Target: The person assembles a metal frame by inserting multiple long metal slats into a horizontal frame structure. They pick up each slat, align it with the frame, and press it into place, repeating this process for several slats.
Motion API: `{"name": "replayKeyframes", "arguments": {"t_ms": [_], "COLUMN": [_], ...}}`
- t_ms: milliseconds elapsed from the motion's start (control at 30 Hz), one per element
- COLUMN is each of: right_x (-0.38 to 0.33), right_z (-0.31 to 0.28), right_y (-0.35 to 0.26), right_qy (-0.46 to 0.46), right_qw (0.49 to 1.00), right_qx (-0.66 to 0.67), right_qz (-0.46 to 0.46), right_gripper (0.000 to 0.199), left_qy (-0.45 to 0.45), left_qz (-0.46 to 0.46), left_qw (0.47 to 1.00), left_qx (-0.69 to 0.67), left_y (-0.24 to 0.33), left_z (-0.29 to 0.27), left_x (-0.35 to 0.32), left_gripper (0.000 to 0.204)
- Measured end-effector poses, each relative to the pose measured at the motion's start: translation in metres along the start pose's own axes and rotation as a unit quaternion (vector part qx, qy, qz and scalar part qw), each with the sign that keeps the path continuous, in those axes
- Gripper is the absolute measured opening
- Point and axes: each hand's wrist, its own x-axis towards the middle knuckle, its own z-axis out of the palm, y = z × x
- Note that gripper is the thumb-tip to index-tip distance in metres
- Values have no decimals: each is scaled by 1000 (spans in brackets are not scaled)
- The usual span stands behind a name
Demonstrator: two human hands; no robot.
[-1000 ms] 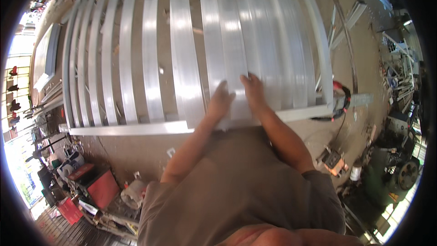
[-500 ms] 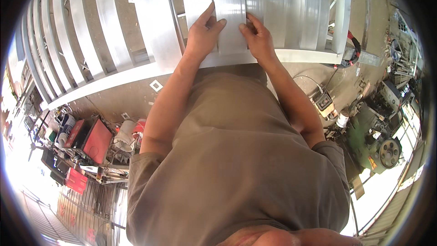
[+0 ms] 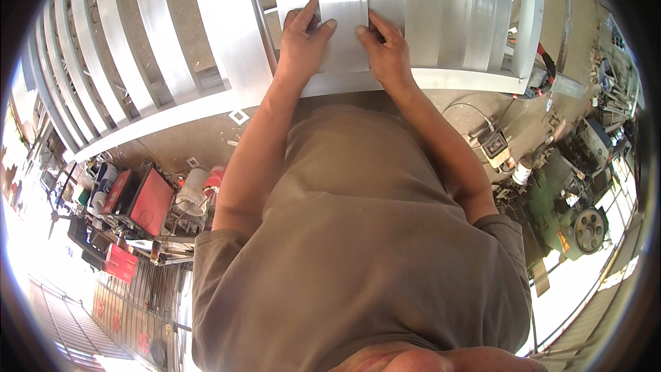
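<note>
Since a second ago, the slatted metal frame has moved up in my view, spreading beyond my left fingers and right fingers. One broad silvery slat lies between them. Both are partly open, thumbs touching its top; whether they grip its edges, I can't tell.

Scene brightly lit overall. White glare burned out well left of shirt and beyond its lower right. Metal slats above shirt streaked with pale highlights, nearly whitened in places. Shirt softly shaded at folds, darkened at top edge near rail. Green machine right of shirt dimly lit. Slats bowed by lens; view ringed by black.
</note>
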Motion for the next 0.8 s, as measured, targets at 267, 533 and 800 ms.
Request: {"name": "replayKeyframes", "arguments": {"t_ms": [267,533,800], "right_x": [1,3,8], "right_z": [5,7,4], "right_y": [-16,-21,-15], "right_qy": [-11,13,3], "right_qw": [1000,1000,1000], "right_qx": [8,22,-9], "right_qz": [-7,0,13], "right_gripper": [42,39,45], "left_qy": [20,36,30], "left_qz": [13,25,13], "left_qw": [999,998,998], "left_qx": [42,39,47], "left_y": [-4,-7,-6], "left_z": [-2,5,7], "left_x": [3,6,10], "left_gripper": [64,60,63]}}
